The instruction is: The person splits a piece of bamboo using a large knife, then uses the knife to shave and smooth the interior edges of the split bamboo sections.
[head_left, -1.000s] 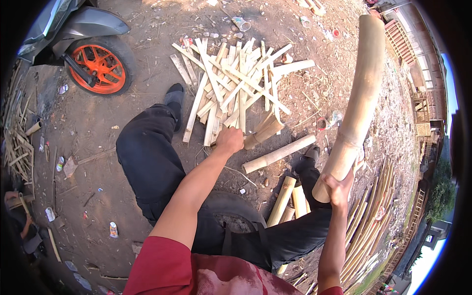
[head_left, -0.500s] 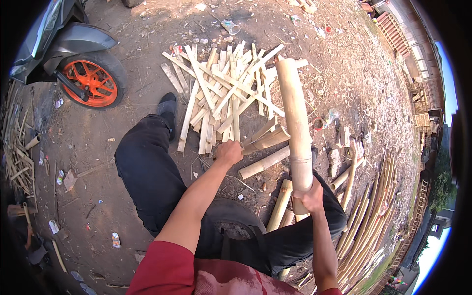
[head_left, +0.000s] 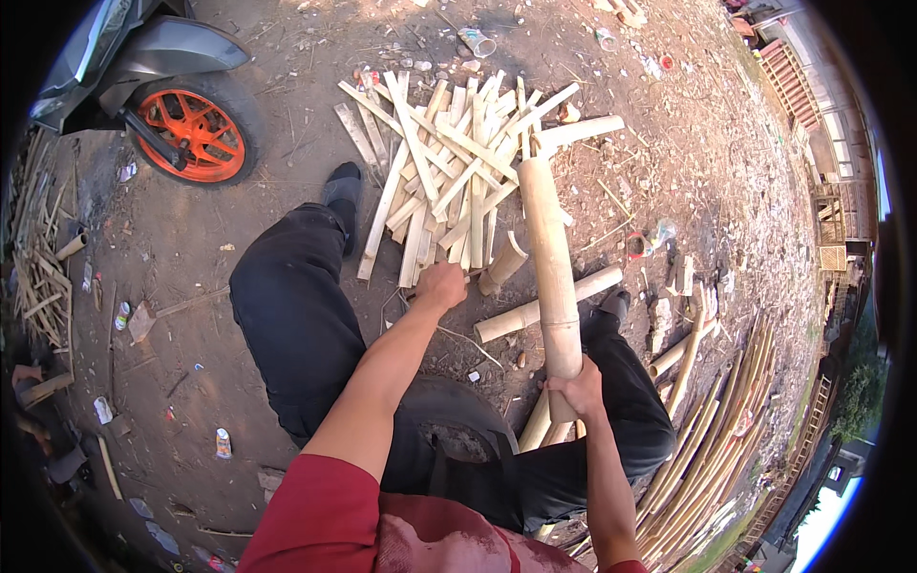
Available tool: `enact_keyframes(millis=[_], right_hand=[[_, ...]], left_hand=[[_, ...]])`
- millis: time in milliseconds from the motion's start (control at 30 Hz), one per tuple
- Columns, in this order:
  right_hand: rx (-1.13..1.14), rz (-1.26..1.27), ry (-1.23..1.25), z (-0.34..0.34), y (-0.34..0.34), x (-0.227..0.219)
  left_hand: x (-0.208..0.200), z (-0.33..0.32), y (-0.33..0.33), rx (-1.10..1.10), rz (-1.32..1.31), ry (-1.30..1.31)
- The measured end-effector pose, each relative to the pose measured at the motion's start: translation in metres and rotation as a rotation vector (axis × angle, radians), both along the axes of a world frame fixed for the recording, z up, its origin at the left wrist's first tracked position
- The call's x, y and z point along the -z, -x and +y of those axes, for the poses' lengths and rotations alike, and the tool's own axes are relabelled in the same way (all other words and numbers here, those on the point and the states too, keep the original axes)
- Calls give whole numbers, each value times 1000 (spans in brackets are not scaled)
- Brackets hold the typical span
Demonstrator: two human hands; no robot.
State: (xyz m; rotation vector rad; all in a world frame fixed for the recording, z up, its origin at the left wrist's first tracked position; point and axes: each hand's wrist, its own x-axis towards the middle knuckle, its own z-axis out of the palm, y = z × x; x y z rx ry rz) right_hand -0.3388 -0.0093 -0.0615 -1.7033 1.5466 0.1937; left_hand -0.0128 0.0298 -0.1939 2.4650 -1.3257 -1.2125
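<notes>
Lying beyond the held bamboo tube (head_left: 549, 267) is a clear cup (head_left: 477, 42).

Your shirt (head_left: 449, 542): deep red, with a pale, mottled pinkish print on the front; the left sleeve (head_left: 320, 506) is plain red and short. Your trousers (head_left: 296, 310): black, loose-cut, creased at the knee. Your left shoe (head_left: 342, 191): dark grey. Your left hand (head_left: 440, 286) and right hand (head_left: 578, 384): bare.
</notes>
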Motion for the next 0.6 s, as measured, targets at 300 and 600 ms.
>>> enact_keyframes(millis=[300, 600], right_hand=[[172, -601, 455, -50, -43, -104], [73, -12, 15, 10, 9, 43]], left_hand=[[-4, -1, 12, -27, -1, 40], [23, -27, 37, -39, 64, 122]])
